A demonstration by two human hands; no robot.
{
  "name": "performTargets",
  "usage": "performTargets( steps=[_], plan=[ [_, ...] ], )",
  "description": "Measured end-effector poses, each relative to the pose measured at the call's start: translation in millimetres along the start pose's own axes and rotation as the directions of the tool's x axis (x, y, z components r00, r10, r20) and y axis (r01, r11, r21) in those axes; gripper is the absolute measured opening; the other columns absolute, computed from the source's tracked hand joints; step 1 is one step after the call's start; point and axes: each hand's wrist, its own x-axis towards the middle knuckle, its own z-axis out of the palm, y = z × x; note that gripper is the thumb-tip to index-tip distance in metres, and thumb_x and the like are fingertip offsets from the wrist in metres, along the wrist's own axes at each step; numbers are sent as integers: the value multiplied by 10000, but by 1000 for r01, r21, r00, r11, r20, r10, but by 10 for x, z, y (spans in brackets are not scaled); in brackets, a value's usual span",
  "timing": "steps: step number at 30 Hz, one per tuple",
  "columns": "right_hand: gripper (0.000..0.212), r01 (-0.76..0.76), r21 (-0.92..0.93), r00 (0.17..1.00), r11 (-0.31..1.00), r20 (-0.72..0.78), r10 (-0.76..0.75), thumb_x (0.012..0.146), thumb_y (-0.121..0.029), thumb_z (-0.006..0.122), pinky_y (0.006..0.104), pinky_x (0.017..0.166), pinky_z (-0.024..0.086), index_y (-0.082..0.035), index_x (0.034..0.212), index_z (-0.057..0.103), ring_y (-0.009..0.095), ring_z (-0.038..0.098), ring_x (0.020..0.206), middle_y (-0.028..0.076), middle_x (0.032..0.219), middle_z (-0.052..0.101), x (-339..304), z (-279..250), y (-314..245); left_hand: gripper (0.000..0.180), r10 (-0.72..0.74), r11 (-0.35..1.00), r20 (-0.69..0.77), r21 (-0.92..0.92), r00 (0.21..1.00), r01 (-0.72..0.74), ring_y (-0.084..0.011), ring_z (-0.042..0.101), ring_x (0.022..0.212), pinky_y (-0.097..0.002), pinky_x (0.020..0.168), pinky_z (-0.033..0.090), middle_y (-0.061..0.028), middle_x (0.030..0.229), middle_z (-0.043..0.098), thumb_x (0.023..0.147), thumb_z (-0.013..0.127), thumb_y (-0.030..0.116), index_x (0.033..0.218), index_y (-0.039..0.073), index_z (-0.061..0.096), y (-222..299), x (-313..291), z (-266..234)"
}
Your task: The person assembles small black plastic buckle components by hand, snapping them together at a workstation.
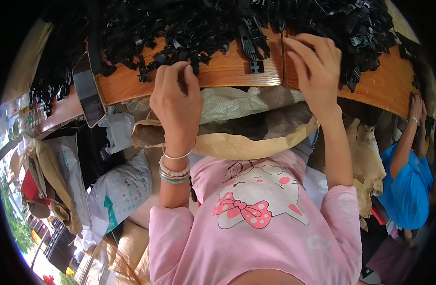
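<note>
Small black plastic pieces (180, 35), some shaped like buckle parts, lie heaped on the brown wooden table (218, 71). My left hand (176, 99) is at the table's near edge, its fingers curled together beside the heap; what they hold, if anything, is hidden. Off to the right, my right hand (317, 66) hovers by the table edge with thumb and fingers apart and nothing visible between them. Between the two hands, a longer black part (252, 40) with a small black clip (257, 67) lies near the edge.
Below the table edge, a large paper-and-woven sack (237, 142) gapes between my arms. A phone (88, 90) leans at the table's left. White bags (120, 190) stand lower left. At far right, a person in a blue shirt (405, 185) has their hands at the table.
</note>
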Motion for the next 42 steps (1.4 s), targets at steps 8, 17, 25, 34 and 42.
performTargets(
  steps=[8,17,25,34,42],
  plan=[
    [185,298,-68,944,952,172,-283,757,-19,605,353,854,383,-110,917,628,222,492,1144,45,1233,531,373,141,-62,176,166,986,145,-33,975,-163,-254,556,591,-332,529,440,-82,800,534,791,623,19,959,54,582,-57,83,-108],
    [124,726,26,403,687,-826,-395,790,19,627,383,836,478,-46,888,588,308,594,1010,178,1136,606,673,807,308,236,245,968,243,-117,939,-223,-191,550,552,-298,507,437,-60,749,546,758,693,26,967,43,584,-31,147,-54],
    [137,-57,561,995,826,-35,93,727,-18,670,392,874,438,-15,839,592,322,558,1061,153,1161,596,558,-96,-217,215,100,853,164,-522,981,1,-105,439,472,-237,439,369,-30,648,495,730,736,27,888,25,590,405,-44,295],
    [163,-104,856,946,506,-71,315,903,-29,559,343,874,498,42,1049,546,270,623,1012,207,1038,647,316,62,-250,245,240,867,169,-480,956,-132,-160,473,486,-276,448,390,-52,680,496,727,739,42,928,41,599,301,-31,393],
    [336,-241,971,874,3,215,435,946,-99,509,438,924,486,23,1253,446,335,618,1023,237,1118,595,92,-190,-28,187,261,854,91,-487,961,-185,-176,493,492,-286,464,395,-68,694,528,787,690,39,972,45,670,284,-31,403]
  ],
)
